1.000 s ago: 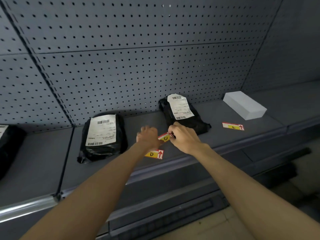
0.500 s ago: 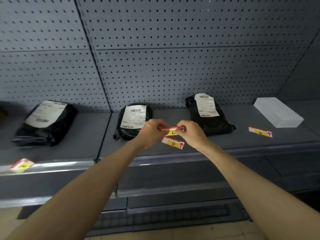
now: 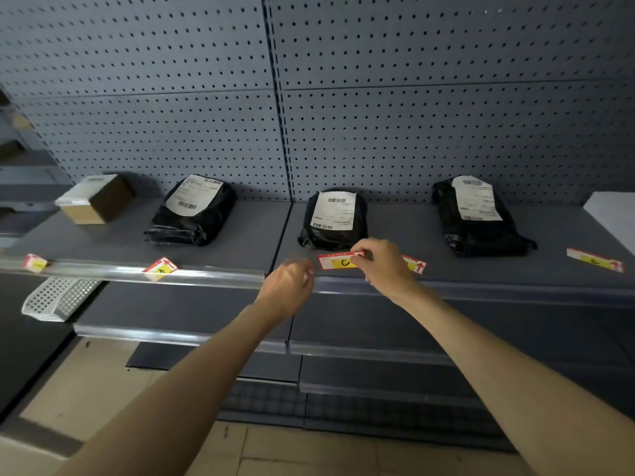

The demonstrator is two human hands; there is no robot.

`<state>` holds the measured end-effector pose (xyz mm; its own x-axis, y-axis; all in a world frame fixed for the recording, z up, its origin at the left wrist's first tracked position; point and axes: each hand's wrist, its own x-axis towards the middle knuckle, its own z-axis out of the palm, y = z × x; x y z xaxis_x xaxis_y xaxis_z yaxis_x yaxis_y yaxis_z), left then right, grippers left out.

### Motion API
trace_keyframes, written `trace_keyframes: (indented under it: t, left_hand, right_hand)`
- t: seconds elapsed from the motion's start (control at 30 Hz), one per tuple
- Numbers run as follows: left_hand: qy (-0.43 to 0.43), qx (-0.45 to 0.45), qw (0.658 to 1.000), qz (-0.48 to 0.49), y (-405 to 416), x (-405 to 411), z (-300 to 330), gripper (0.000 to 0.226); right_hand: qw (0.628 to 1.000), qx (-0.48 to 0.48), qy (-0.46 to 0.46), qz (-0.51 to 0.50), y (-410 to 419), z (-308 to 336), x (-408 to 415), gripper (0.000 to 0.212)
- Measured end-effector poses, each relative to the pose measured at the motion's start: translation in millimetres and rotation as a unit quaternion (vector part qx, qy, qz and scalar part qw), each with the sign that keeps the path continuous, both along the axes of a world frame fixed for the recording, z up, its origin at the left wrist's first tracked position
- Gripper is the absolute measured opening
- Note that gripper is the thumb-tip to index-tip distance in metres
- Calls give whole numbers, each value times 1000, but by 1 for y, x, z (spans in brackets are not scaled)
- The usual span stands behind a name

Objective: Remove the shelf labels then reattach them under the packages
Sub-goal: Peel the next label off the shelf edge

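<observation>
My right hand [image 3: 385, 266] pinches the right end of a red, white and yellow shelf label marked C [image 3: 338, 261], held flat just in front of the middle black package [image 3: 335, 218]. My left hand [image 3: 288, 288] hovers a little left of the label, fingers curled, blurred, holding nothing that I can see. Another label [image 3: 416, 264] lies on the shelf behind my right hand, partly hidden. More labels sit at the shelf's front edge: one at the far left [image 3: 34, 262], one tilted [image 3: 159, 268] below the left black package [image 3: 192, 211], and one at the right [image 3: 594, 260].
A third black package [image 3: 477, 214] lies at the right, with a white box [image 3: 615, 214] at the frame edge. A cardboard box [image 3: 96, 199] stands at the left. A white perforated basket [image 3: 58, 298] hangs below the shelf rail [image 3: 213, 277]. Pegboard backs the shelf.
The view has swung left, revealing the cardboard box and more labels. My left hand has let go of the C label and dropped away; my right hand holds it in front of the middle package.
</observation>
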<state>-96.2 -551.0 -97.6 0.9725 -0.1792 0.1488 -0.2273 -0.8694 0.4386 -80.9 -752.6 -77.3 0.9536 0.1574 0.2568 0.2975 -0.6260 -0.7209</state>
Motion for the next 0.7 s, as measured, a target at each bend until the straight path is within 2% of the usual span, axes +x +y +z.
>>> trace_keyframes:
  t: [0.17,0.33,0.47,0.7]
  left_hand:
    - [-26,77,995,-52,5,-10,-23,32]
    - [-46,132,989,-48,3,-12,-32,48]
    - [-73,152,984,-53,1,-11,-35,47]
    - [-100,131,985,-47,2,-13,-38,40]
  right_hand:
    - [999,-45,-12,-4,5,-14,-5,11]
    - [998,-63,-24,-9,6,-22,-5,10]
    - [997,-64,-32,-18,10,-25,-3,9]
    - [996,-80,-40,-19,13,-30,-4,10]
